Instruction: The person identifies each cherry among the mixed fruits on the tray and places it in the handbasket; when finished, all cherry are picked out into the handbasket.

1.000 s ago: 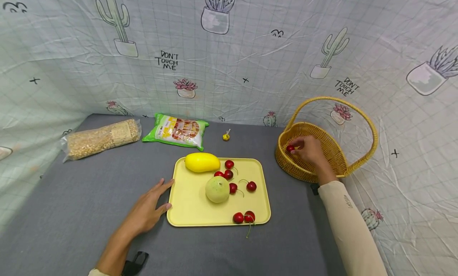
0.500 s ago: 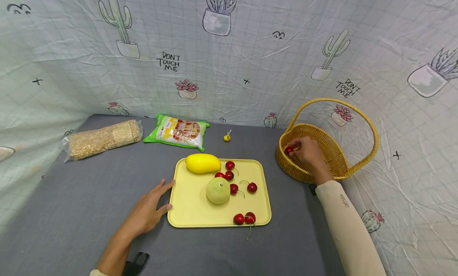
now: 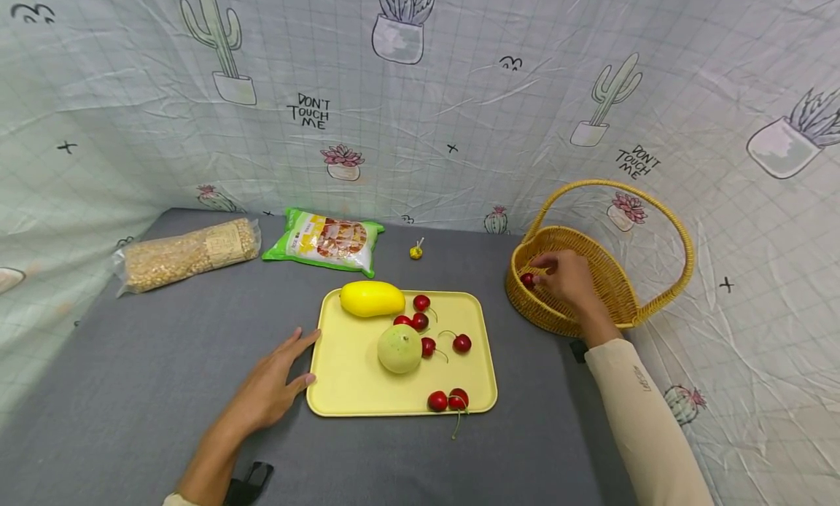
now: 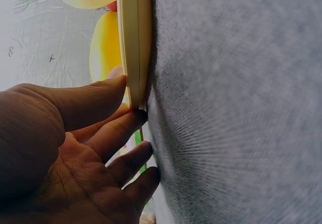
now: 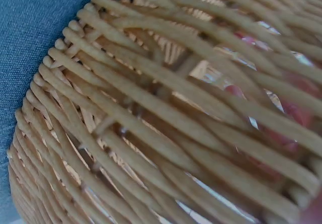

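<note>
My left hand rests at the left edge of a yellow tray, fingers extended, thumb and index fingertips touching the rim. In the left wrist view, the thumb lies against the tray's side. On the tray are a yellow mango-like fruit, a round pale green fruit and several red cherries. Inside a wicker basket is my right hand, its index finger and thumb parted, with a cherry just beyond the thumb tip. The right wrist view shows mostly basket weave.
At the back left lie a clear bag of yellow kernels and a green-and-white food packet. A small yellow wrapped candy sits behind the tray. The basket's tall handle arches over its right side. Patterned cloth hangs behind the table.
The cherry in the basket has shifted slightly down and left, and the right index finger and thumb have parted from around it. The left hand and the tray stay put.
</note>
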The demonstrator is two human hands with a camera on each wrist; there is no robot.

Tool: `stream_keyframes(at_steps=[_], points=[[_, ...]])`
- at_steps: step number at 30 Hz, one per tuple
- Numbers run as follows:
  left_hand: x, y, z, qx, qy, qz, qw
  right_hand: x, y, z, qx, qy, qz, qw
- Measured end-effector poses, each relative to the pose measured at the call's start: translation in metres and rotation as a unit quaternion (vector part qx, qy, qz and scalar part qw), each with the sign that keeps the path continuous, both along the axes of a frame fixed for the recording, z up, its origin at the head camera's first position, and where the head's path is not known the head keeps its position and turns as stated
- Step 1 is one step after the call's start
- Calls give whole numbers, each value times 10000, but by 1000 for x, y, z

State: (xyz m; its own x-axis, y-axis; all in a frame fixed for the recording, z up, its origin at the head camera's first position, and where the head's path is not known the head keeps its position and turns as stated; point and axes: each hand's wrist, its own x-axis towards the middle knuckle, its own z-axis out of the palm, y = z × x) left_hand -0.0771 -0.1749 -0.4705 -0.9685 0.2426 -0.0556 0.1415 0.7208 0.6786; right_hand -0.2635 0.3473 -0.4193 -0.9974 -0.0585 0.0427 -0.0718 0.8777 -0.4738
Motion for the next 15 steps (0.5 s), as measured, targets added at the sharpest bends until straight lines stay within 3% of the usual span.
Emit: stream_keyframes(at_steps=[15], points=[[-1,0,0,-80,-80,1,9999,34,-18,18,-374,1130,-10,9929]])
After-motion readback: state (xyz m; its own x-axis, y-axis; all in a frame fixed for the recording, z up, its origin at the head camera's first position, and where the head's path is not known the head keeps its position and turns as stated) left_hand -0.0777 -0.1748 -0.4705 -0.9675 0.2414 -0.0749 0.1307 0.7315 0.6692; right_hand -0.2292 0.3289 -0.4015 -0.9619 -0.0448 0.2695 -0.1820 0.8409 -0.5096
